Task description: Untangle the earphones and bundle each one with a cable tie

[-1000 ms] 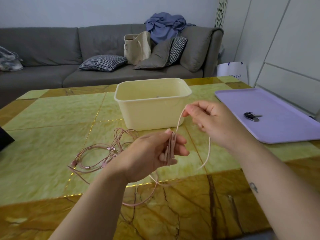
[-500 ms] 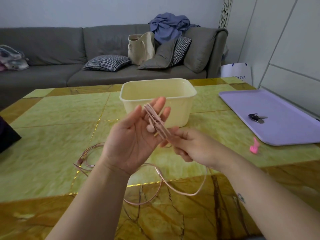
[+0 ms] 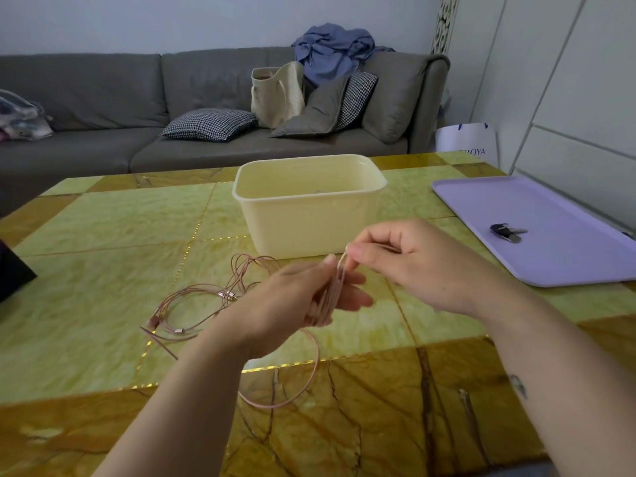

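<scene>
A pink earphone cable (image 3: 331, 297) is wound in several loops round the fingers of my left hand (image 3: 292, 301), which holds the coil above the table. My right hand (image 3: 413, 266) pinches the same cable at the top of the coil, just right of my left fingertips. The cable's loose tail (image 3: 303, 390) hangs down and curves over the table's near part. A tangle of more pink earphones (image 3: 206, 297) lies on the table left of my left wrist. No cable tie shows in view.
A cream plastic tub (image 3: 309, 215) stands behind my hands at the table's middle. A lilac tray (image 3: 550, 249) with a key (image 3: 506, 232) lies at the right. A dark object (image 3: 13, 273) juts in at the left edge. A grey sofa is behind the table.
My left hand has turned palm-down and dropped lower with the coil. My right hand rose from below the coil to pinch the cable at its top. The loose tail has shortened.
</scene>
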Demonstrator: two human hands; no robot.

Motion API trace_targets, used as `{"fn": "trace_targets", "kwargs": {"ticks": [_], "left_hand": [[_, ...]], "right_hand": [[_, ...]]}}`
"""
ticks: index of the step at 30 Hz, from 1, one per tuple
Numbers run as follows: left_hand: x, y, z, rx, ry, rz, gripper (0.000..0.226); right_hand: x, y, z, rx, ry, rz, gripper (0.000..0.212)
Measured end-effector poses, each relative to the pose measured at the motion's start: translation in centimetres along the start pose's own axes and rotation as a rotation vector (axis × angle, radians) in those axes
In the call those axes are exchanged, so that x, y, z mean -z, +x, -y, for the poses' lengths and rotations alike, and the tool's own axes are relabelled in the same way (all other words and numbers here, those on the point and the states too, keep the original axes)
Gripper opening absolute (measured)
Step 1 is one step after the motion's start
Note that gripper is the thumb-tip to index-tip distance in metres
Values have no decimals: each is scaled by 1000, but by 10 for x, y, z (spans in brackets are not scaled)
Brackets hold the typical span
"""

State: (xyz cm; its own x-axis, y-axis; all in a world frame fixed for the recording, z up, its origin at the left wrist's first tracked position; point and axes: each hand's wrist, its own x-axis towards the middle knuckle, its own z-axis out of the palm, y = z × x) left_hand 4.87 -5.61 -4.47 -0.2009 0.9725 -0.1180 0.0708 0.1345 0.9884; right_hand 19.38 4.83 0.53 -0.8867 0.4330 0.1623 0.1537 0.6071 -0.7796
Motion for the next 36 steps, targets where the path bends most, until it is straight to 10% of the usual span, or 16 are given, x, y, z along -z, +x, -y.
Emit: {"fn": "trace_targets", "kwargs": {"ticks": [9, 13, 20, 25, 36], "left_hand": [[11, 4, -2, -101, -734, 384, 35], [11, 6, -12, -182, -990, 38, 38], [15, 13, -5, -191, -592, -278, 35], [1, 11, 3, -110, -125, -226, 38], [-6, 4, -2, 36, -46, 102, 63]], "right_hand": [[-21, 17, -41, -107, 297, -180, 28], [-41, 17, -37, -101, 91, -34, 25], [-41, 10, -13, -95, -253, 178, 25], [-24, 1, -4, -84, -376, 162, 22], [-14, 2, -15, 4, -246, -88, 21]]}}
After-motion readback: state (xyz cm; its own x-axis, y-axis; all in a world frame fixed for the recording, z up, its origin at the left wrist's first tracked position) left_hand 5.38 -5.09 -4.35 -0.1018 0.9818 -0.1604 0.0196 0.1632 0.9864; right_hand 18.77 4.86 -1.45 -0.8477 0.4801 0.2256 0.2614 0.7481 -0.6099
